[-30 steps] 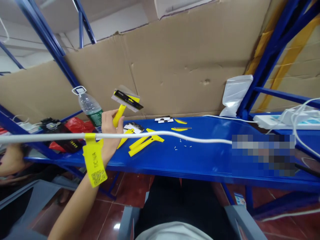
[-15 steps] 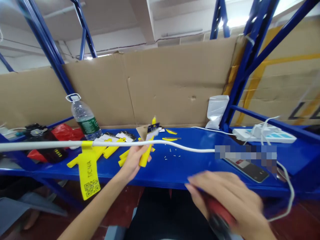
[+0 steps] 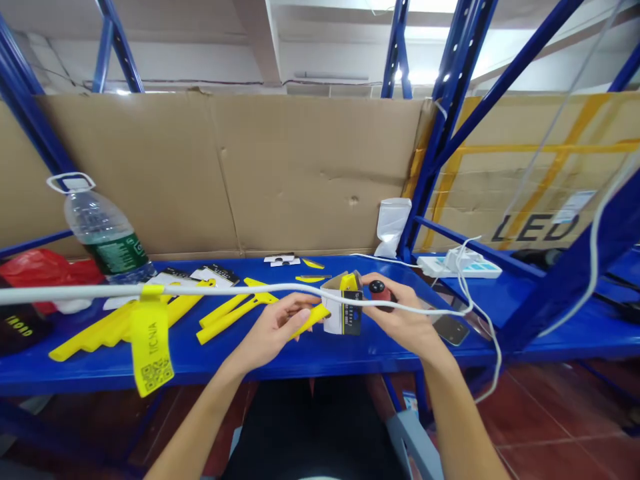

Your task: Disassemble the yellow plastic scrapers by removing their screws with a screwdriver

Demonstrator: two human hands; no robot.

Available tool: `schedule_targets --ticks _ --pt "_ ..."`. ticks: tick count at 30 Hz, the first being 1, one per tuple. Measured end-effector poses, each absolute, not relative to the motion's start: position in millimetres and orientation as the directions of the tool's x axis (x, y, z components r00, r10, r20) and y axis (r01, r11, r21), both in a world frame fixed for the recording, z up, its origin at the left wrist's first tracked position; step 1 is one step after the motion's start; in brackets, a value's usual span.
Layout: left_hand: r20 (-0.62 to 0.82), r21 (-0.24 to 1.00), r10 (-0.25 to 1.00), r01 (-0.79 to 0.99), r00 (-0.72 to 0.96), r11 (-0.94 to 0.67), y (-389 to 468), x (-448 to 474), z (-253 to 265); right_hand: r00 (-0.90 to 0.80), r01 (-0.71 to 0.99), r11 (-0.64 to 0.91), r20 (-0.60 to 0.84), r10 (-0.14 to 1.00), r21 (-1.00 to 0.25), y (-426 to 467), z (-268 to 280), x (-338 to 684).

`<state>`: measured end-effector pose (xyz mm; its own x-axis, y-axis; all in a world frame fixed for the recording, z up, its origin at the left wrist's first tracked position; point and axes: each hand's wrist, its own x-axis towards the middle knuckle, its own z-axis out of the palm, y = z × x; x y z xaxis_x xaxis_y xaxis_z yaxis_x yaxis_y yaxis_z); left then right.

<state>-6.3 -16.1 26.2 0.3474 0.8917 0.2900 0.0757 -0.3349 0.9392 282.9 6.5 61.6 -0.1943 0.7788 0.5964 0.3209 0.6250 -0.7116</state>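
Observation:
My left hand [image 3: 280, 327] is closed around a yellow plastic handle [image 3: 314, 319] low over the blue table. Beside its upper end is a printed black-and-white card [image 3: 345, 313], with another yellow piece [image 3: 349, 283] showing above it. My right hand [image 3: 403, 317] is closed around a red and black tool handle [image 3: 380, 292], its tip hidden, and its fingers reach the card's right edge. Several yellow handles [image 3: 233, 313] lie left of my left hand. Thin yellow pieces [image 3: 313, 278] rest behind the card.
A white cable [image 3: 200, 291] with a yellow tag [image 3: 151, 347] crosses in front of the view. A water bottle [image 3: 107, 233] stands at left. To the right are a phone [image 3: 451, 329] and a power strip [image 3: 435, 265]. Cardboard [image 3: 300, 173] walls the back.
My right hand has come from the lower right to the card beside my left hand, still with the red and black tool. The yellow handle has tipped over from upright. The view has shifted right.

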Motion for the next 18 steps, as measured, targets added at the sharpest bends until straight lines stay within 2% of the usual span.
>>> schedule_targets --ticks 4,7,8,10,13,15,18 --pt "0.288 0.938 0.896 0.087 0.339 -0.335 -24.9 -8.7 9.6 -0.348 0.311 0.581 0.479 0.806 -0.752 7.0 58.3 274.9" --pt "0.454 0.825 0.856 0.245 0.248 -0.509 -32.9 -10.6 -4.1 -0.305 0.292 0.551 0.470 0.828 -0.782 7.2 56.5 269.1" --pt "0.538 0.731 0.810 0.348 0.233 -0.587 -35.4 -10.7 -7.3 -0.286 0.276 0.528 0.456 0.843 -0.803 7.2 55.9 267.4" --pt "0.683 0.450 0.672 0.559 0.286 -0.696 -39.4 -9.3 -9.6 -0.239 0.231 0.448 0.396 0.887 -0.864 6.8 54.0 264.0" --pt "0.736 0.028 0.500 0.717 0.457 -0.696 -40.7 -2.6 -1.4 -0.131 0.130 0.292 0.276 0.952 -0.947 4.2 50.6 258.1" --pt "0.716 -0.133 0.452 0.740 0.532 -0.660 -37.5 3.4 9.6 -0.079 0.033 0.239 0.236 0.969 -0.970 1.0 49.7 254.0" --pt "0.693 -0.211 0.422 0.724 0.584 -0.656 -28.0 11.0 27.4 -0.055 -0.085 0.240 0.246 0.968 -0.967 -4.4 51.5 250.2"
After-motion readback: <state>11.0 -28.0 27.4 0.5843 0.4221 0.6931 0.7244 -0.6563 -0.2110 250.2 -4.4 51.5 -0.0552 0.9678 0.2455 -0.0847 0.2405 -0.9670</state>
